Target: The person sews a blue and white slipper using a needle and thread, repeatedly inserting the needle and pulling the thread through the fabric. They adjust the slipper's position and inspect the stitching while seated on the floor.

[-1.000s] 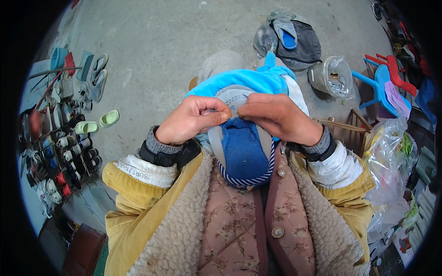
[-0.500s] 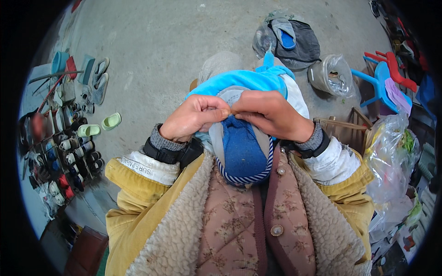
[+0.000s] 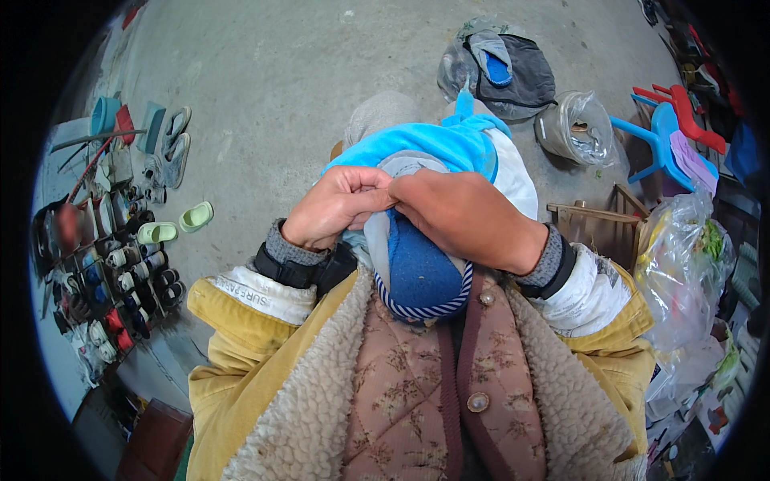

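Covering more slipper (image 3: 425,276) than before, the right hand (image 3: 475,218) hides its grip, state unclear; the left hand (image 3: 327,210) pinches the slipper

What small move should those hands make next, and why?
Perhaps ease the right hand slightly away while the left hand steadies the blue-and-grey slipper: the hands meet over it, and the right one hides part of its blue inside.

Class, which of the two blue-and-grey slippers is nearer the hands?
The near slipper: left hand and right hand meet over it. The far slipper lies on a dark bag.
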A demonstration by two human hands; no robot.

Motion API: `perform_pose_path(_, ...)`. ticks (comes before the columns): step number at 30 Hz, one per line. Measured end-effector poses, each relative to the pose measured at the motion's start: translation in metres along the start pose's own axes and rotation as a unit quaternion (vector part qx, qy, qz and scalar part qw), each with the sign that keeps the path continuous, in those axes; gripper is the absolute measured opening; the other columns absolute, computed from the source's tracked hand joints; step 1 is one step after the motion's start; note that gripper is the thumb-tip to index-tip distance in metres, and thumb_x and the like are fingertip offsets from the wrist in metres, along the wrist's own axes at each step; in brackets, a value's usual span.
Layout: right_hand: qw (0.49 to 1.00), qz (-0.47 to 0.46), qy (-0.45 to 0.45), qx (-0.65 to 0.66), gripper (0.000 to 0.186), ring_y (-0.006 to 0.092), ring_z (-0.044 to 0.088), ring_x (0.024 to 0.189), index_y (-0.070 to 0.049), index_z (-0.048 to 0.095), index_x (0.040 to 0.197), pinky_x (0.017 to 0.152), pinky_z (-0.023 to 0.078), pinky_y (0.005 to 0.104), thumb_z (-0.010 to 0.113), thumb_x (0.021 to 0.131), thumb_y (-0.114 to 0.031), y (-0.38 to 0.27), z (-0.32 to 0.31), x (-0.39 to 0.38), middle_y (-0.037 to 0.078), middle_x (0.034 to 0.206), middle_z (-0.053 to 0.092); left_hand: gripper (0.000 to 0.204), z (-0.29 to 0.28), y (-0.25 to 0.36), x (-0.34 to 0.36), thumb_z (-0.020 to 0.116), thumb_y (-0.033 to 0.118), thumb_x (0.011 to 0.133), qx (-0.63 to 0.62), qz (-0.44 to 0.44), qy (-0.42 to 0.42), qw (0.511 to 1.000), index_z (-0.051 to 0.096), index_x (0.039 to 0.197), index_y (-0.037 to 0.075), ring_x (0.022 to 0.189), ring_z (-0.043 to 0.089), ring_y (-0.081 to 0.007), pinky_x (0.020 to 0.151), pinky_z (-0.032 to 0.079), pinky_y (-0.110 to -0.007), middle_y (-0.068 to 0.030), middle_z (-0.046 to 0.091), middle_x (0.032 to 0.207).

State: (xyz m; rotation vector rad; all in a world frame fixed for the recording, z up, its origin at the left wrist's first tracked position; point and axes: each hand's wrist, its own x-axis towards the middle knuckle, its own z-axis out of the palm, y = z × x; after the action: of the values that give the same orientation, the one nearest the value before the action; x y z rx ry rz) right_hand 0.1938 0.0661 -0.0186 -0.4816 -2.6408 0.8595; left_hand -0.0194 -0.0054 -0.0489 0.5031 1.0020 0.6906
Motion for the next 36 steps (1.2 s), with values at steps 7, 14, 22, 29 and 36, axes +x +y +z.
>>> perform_pose_path(7, 0.982, -0.046, -0.01, -0.181, 0.013, 0.0223, 0.061, 0.061, -0.005, 0.059, 0.097, 0.052, 0.049, 0.0353, 0.058, 0.087, -0.014, -0.013, -0.003, 0.004, 0.01, 0.084, 0.059, 0.011, 0.003, -0.006, 0.003, 0.064, 0.01, 0.096, 0.01, 0.018, 0.017, 1.0, 0.072, 0.101, 0.005, 0.055, 0.035, -0.0006, 0.049, 0.026, -0.019, 0.0092, 0.051, 0.069)
perform_pose_path(14, 0.989, -0.069, 0.11, 0.075, 0.012, 0.0248, 0.062, 0.072, -0.004, 0.059, 0.099, 0.066, 0.051, 0.0353, 0.065, 0.089, -0.005, -0.018, -0.018, 0.014, 0.009, 0.089, 0.06, 0.012, 0.002, -0.009, -0.003, 0.068, 0.015, 0.096, 0.029, 0.048, 0.022, 0.998, 0.071, 0.101, 0.004, 0.056, 0.039, -0.0006, 0.049, 0.029, -0.019, 0.0075, 0.056, 0.073)
perform_pose_path(22, 0.932, 0.104, 0.084, 0.338, 0.003, 0.0141, 0.064, 0.082, 0.002, 0.051, 0.105, 0.073, 0.054, 0.0283, 0.049, 0.103, -0.001, -0.028, -0.046, -0.005, 0.014, 0.101, 0.068, 0.014, 0.003, -0.008, -0.01, 0.069, 0.014, 0.097, 0.028, 0.074, 0.051, 0.996, 0.072, 0.103, 0.002, 0.057, 0.042, -0.0016, 0.05, 0.032, -0.02, 0.0053, 0.06, 0.077)
perform_pose_path(29, 0.909, 0.088, 0.102, 0.395, 0.009, 0.0146, 0.066, 0.081, 0.003, 0.046, 0.112, 0.073, 0.056, 0.0274, 0.047, 0.103, 0.002, -0.043, -0.055, -0.009, 0.019, 0.102, 0.068, 0.014, 0.002, -0.007, -0.013, 0.069, 0.014, 0.097, 0.029, 0.083, 0.054, 0.995, 0.072, 0.102, 0.002, 0.057, 0.043, -0.0018, 0.05, 0.033, -0.02, 0.0047, 0.061, 0.076)
perform_pose_path(36, 0.899, 0.102, 0.102, 0.414, 0.01, 0.0129, 0.065, 0.077, 0.003, 0.048, 0.112, 0.07, 0.055, 0.0265, 0.049, 0.103, 0.002, -0.05, -0.06, -0.012, 0.017, 0.098, 0.068, 0.015, 0.001, -0.007, -0.013, 0.07, 0.014, 0.097, 0.032, 0.097, 0.052, 0.993, 0.073, 0.103, 0.001, 0.058, 0.044, -0.0018, 0.051, 0.034, -0.02, 0.0044, 0.061, 0.076)
